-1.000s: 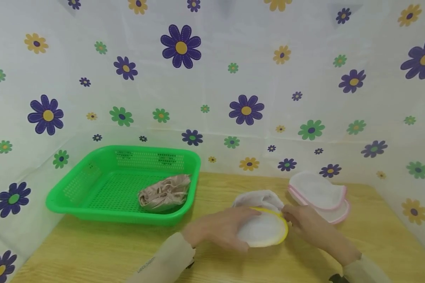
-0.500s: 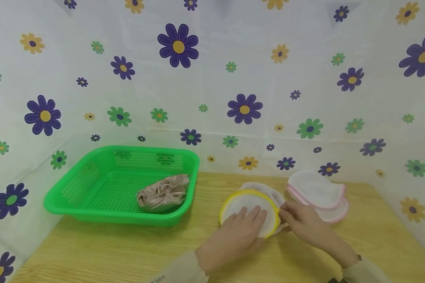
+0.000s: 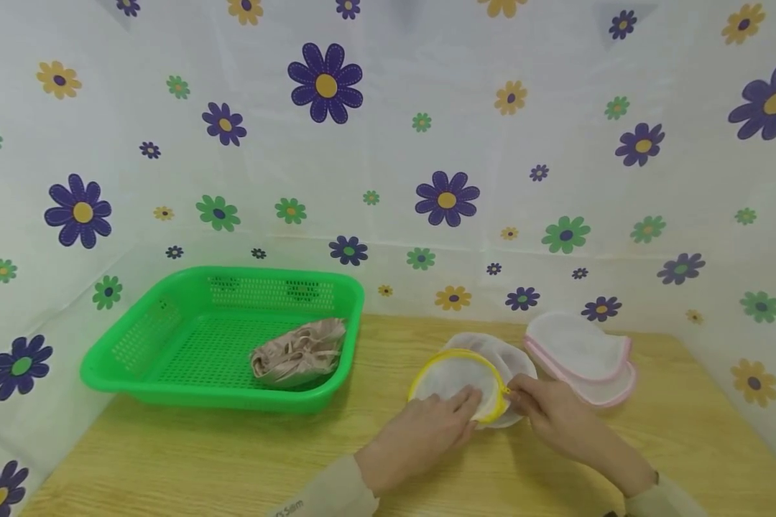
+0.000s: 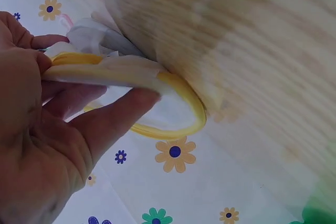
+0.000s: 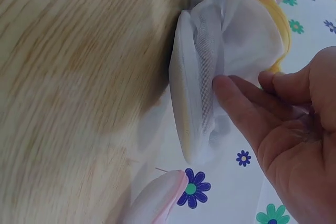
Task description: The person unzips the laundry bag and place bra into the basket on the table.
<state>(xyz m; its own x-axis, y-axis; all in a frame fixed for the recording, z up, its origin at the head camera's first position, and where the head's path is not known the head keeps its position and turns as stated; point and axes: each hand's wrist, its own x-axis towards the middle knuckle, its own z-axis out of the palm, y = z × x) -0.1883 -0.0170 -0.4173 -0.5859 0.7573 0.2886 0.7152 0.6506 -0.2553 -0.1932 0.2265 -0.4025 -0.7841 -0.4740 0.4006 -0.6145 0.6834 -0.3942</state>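
left hand holds the round yellow-rimmed white mesh bag; right hand pinches its edge, likely zipping; next needs steady tension.

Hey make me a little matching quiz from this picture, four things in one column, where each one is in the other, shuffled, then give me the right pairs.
Things
1. Basket
2. Brown bundle
3. Yellow-edged mesh piece
4. Pink-edged mesh pieces

Places
A. Held by the left hand
B. Overlapping, farthest right of the four
C. Standing on the left side of the table
D. Lying inside the basket

Right pairs: 1-C, 2-D, 3-A, 4-B
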